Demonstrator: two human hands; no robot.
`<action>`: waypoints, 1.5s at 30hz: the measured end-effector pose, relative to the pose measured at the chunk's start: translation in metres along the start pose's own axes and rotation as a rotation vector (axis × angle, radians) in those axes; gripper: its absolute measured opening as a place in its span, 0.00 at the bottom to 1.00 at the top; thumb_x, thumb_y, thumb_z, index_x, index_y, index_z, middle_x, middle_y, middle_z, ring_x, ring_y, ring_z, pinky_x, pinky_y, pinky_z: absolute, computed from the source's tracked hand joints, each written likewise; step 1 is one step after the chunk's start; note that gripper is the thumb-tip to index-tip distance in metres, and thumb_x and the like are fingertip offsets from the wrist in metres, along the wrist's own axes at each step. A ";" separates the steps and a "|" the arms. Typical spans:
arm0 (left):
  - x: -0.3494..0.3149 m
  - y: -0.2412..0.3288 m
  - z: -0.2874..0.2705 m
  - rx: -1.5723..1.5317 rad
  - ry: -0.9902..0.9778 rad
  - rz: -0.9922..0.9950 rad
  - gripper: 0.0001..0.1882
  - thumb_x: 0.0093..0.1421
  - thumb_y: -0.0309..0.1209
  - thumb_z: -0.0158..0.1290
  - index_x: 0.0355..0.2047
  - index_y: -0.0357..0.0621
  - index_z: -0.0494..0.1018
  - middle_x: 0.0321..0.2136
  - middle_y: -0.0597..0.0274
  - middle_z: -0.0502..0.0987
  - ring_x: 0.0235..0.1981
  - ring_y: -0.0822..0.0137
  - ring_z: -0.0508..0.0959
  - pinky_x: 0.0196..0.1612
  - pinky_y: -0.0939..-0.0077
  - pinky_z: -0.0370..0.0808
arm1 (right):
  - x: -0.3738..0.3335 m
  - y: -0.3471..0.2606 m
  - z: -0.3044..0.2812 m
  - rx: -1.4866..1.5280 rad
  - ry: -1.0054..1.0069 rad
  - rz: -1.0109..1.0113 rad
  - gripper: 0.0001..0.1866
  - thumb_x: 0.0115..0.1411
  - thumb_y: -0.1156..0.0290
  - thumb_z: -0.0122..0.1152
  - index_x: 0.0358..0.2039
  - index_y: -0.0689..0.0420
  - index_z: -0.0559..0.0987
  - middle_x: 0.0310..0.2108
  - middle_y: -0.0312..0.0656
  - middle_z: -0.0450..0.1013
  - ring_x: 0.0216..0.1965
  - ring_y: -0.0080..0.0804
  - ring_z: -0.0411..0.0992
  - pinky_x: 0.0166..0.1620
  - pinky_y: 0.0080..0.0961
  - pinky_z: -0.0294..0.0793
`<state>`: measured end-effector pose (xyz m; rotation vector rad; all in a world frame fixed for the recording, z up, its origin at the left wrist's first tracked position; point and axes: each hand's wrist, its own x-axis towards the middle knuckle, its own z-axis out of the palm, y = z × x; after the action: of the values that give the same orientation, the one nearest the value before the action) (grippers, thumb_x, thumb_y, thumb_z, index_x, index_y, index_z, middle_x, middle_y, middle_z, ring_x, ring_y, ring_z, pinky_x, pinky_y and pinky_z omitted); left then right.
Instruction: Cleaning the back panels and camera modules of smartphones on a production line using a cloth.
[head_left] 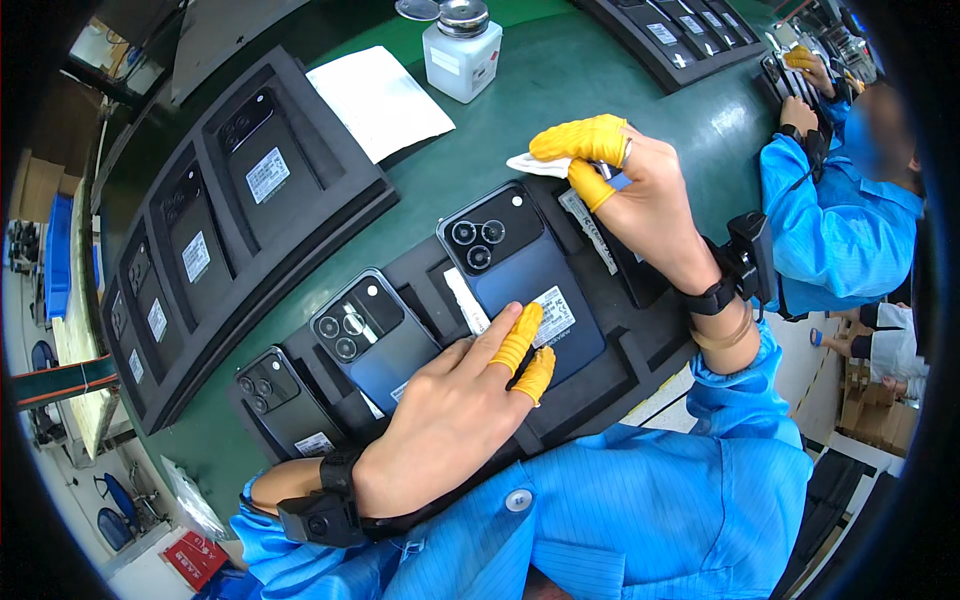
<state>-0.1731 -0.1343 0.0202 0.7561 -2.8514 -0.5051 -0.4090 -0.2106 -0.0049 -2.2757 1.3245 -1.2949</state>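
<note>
Nearest us, our left hand lies open, its yellow-capped fingertips pressing the blue phone seated in the black tray. Beyond, our right hand pinches a white wipe. Farthest, at the green table's far edge, stands a white dispenser bottle.

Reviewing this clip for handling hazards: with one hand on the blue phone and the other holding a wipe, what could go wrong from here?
1. The left hand steadies the blue phone with two covered fingertips near its label; it might shift in the black tray.
2. The right hand pinches a white wipe above the camera end; pressure could smear the lenses.
3. The solvent bottle sits close behind; a reach could tip it.
</note>
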 end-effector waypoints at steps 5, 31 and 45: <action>0.001 -0.001 -0.001 -0.012 0.023 0.016 0.15 0.51 0.30 0.58 0.40 0.43 0.79 0.51 0.40 0.73 0.53 0.56 0.76 0.47 0.70 0.79 | -0.001 -0.002 0.001 0.010 -0.040 0.035 0.13 0.51 0.84 0.60 0.38 0.57 0.83 0.36 0.43 0.80 0.39 0.39 0.77 0.45 0.29 0.74; 0.001 -0.001 0.002 -0.002 0.003 -0.018 0.17 0.52 0.32 0.56 0.43 0.44 0.77 0.51 0.50 0.74 0.56 0.57 0.72 0.50 0.72 0.76 | 0.011 0.014 0.007 -0.008 -0.238 -0.397 0.11 0.41 0.84 0.61 0.27 0.58 0.80 0.32 0.41 0.79 0.35 0.37 0.77 0.53 0.38 0.73; 0.001 0.000 0.006 0.027 0.031 0.001 0.17 0.52 0.33 0.57 0.42 0.44 0.78 0.51 0.49 0.74 0.55 0.57 0.73 0.48 0.72 0.77 | 0.008 0.013 0.014 0.078 -0.239 -0.346 0.13 0.44 0.83 0.64 0.32 0.57 0.81 0.33 0.40 0.78 0.37 0.40 0.76 0.54 0.37 0.71</action>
<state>-0.1751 -0.1326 0.0147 0.7596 -2.8361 -0.4513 -0.4046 -0.2277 -0.0156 -2.5846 0.8143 -1.0966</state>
